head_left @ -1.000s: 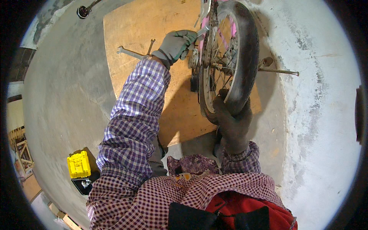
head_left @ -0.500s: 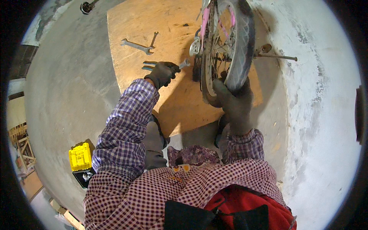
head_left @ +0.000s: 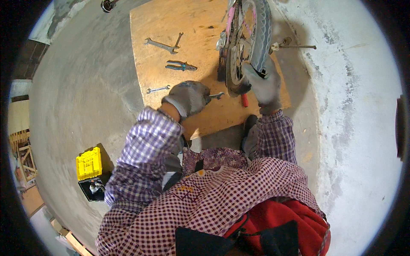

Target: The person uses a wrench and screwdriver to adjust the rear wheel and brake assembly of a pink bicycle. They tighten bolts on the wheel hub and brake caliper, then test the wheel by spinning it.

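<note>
- My left hand [head_left: 188, 99] was low over the wooden board [head_left: 205, 121], fingers curled around one end of a short wrench [head_left: 217, 96] (whether it was off the wood, I couldn't tell).
- My right hand [head_left: 266, 87] pinched the tyre [head_left: 262, 34] at the near end of the bicycle wheel [head_left: 233, 68], thumb on one side, fingers mostly hidden behind.
- The step in hand, I judged, was handling a tool while steadying the wheel; the next move seemed to call for a sure grip on the wrench and no slackening on the tyre.
- The wheel stood on edge over the board's right part, its tyre dull grey with zigzag tread, its rim grimy, pink frame parts [head_left: 231, 16] beside it.
- The wrench was plain metal, its head toward the wheel but apart from it, near a red handle [head_left: 244, 100].
- Blue-handled pliers [head_left: 181, 65] lay beyond my left hand.
</note>
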A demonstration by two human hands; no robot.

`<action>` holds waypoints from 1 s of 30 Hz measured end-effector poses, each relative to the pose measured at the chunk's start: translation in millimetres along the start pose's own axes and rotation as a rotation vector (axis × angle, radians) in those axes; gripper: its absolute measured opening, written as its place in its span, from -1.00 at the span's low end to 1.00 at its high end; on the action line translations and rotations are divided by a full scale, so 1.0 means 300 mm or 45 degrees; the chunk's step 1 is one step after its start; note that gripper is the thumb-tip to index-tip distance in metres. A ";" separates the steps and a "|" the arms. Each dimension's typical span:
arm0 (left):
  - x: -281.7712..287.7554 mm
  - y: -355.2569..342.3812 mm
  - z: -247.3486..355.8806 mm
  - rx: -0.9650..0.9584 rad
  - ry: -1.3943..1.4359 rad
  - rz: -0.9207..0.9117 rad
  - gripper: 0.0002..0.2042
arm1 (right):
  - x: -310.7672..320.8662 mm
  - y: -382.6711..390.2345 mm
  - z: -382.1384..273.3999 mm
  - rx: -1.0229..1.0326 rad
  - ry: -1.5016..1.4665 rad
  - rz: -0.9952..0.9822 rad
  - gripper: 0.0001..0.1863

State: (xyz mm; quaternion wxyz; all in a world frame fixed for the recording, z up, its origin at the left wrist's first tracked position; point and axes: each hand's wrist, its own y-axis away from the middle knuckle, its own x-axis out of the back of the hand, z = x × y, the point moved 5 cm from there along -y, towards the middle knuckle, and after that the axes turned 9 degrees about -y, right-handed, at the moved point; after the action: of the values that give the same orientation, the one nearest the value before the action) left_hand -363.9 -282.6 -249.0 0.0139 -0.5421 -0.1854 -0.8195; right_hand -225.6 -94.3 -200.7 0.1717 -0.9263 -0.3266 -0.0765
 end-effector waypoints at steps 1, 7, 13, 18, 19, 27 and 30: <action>-0.021 0.008 0.010 0.052 0.011 0.011 -0.73 | -0.014 -0.002 0.003 0.026 0.046 0.004 -0.57; -0.119 0.041 0.056 0.069 -0.028 0.139 -0.80 | -0.062 -0.024 -0.004 -0.001 0.314 0.027 -0.59; -0.067 0.021 0.069 0.282 0.075 0.228 -0.90 | -0.052 -0.022 -0.016 -0.203 -0.143 -0.039 -0.60; -0.015 0.060 0.154 0.232 0.227 0.362 -0.90 | -0.029 -0.002 -0.065 -0.184 -0.111 -0.023 -0.60; -0.011 0.069 0.176 0.205 0.125 0.388 -0.90 | -0.026 0.004 -0.065 -0.257 -0.131 -0.022 -0.59; 0.004 0.074 0.233 0.130 -0.042 0.471 -0.87 | 0.005 0.005 -0.106 -0.146 0.113 0.071 -0.65; 0.011 0.074 0.239 0.136 0.030 0.444 -0.86 | 0.018 0.005 -0.080 -0.234 0.042 0.104 -0.65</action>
State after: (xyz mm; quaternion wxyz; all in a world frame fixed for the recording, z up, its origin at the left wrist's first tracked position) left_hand -297.0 -279.8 -215.2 0.1867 -0.5548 -0.1318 -0.8000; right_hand -221.3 -101.2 -177.3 0.0944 -0.9493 -0.2771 -0.1144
